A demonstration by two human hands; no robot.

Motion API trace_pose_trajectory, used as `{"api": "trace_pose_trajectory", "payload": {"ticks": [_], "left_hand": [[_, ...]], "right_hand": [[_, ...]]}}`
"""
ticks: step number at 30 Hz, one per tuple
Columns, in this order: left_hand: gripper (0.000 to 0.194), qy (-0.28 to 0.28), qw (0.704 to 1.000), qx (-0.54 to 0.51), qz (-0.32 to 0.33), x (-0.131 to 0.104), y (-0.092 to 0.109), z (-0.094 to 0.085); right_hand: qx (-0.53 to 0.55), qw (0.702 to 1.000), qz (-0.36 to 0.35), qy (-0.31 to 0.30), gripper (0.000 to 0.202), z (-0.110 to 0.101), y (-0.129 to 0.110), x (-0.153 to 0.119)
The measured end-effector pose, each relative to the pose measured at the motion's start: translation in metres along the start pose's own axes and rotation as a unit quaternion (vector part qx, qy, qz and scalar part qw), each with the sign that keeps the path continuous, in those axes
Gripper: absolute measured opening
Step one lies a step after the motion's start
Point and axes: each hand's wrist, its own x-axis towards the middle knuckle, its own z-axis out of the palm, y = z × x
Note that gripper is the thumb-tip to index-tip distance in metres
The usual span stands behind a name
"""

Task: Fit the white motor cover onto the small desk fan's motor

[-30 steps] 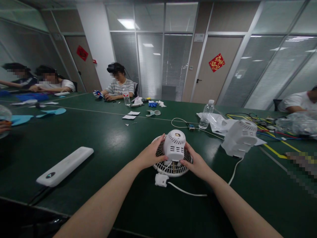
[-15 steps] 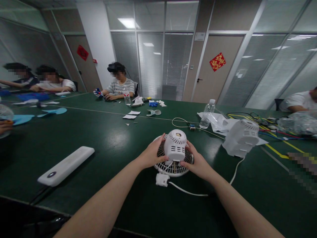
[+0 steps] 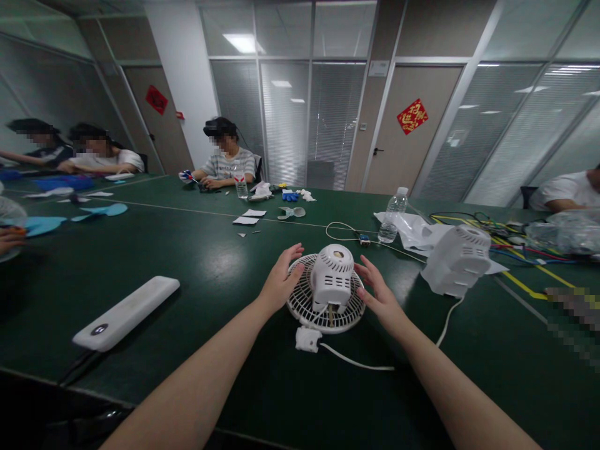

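White fan (image 3: pixel 332 278) rests grille-down on the table (image 3: pixel 201 375); the left hand (image 3: pixel 280 281) is at its left, the right hand (image 3: pixel 382 297) at its right, both loosely spread, unclamped. Whether either brushes it, I can't tell.

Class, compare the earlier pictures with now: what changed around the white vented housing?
The left hand let go of the white housing and moved left; the right hand let go and moved right. The housing stayed on the round grille.
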Motion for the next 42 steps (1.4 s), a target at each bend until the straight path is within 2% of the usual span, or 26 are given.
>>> {"api": "trace_pose_trajectory", "payload": {"ticks": [9,13,16,18,21,23,25,30,34,38,42], "left_hand": [[0.048,0.009,1.000,0.021,0.009,0.000,-0.002,0.000],[0.048,0.002,1.000,0.026,0.004,-0.001,0.001,0.001],[0.052,-0.023,0.999,0.024,0.003,-0.002,0.008,0.000],[0.061,-0.068,0.997,0.031,0.004,-0.004,0.013,-0.001],[0.089,-0.148,0.986,0.081,0.013,-0.006,0.019,-0.001],[0.108,-0.179,0.976,0.120,0.024,-0.007,0.020,-0.001],[0.116,-0.191,0.971,0.139,0.028,-0.008,0.019,0.000],[0.118,-0.205,0.969,0.137,0.019,-0.006,0.019,-0.002],[0.119,-0.206,0.969,0.136,0.013,-0.006,0.020,-0.001],[0.119,-0.206,0.969,0.137,0.003,-0.006,0.020,0.000],[0.118,-0.211,0.969,0.132,-0.017,-0.008,0.019,0.000]], "right_hand": [[-0.069,0.996,0.013,-0.048,0.094,0.007,-0.011,-0.004],[-0.104,0.992,-0.002,-0.077,0.110,0.014,-0.006,-0.001],[-0.123,0.989,0.000,-0.080,0.114,0.018,0.000,0.001],[-0.135,0.988,0.009,-0.078,0.113,0.018,0.002,0.002],[-0.138,0.988,0.018,-0.071,0.114,0.018,0.003,0.002],[-0.139,0.988,0.024,-0.064,0.115,0.018,0.002,0.002],[-0.146,0.987,0.027,-0.059,0.116,0.019,-0.001,0.001],[-0.193,0.979,0.030,-0.050,0.118,0.021,-0.009,0.001],[-0.224,0.973,0.033,-0.040,0.119,0.024,-0.006,0.001],[-0.228,0.972,0.036,-0.037,0.128,0.028,0.002,0.003],[-0.215,0.975,0.032,-0.040,0.124,0.028,0.002,0.005]]}}
